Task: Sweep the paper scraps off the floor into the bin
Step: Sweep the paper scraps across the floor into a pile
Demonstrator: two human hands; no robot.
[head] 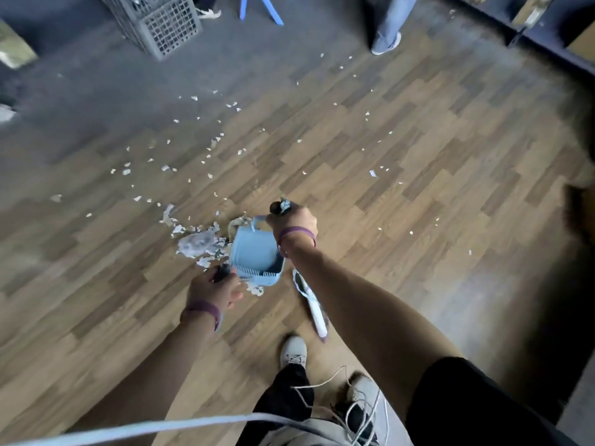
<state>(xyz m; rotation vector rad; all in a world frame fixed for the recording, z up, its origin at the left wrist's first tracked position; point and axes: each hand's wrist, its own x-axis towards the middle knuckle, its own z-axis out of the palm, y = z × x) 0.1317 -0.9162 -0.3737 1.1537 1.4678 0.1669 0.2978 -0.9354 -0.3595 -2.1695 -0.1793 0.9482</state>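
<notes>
Gripping two dark handles (pixel 222 272): left hand (pixel 214 292), right hand (pixel 293 224); one blue dustpan (pixel 254 252) between; one scrap pile (pixel 198 244); one bin (pixel 170 27).

Pale blue dustpan (pixel 254 249) on a brown, plank-patterned floor (pixel 418 188).
White paper scraps (pixel 196 244) left of the dustpan and beyond it; grey lattice bin (pixel 161 24) far beyond; dark handle (pixel 222 272) at its left; purple wristbands (pixel 206 309) either side; white shoe (pixel 293 350) below.

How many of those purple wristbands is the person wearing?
2. One wristband is on the left wrist, below and left of the dustpan. The other is on the right wrist, just right of the dustpan. Both wrists show fully, so none seems hidden.
</notes>
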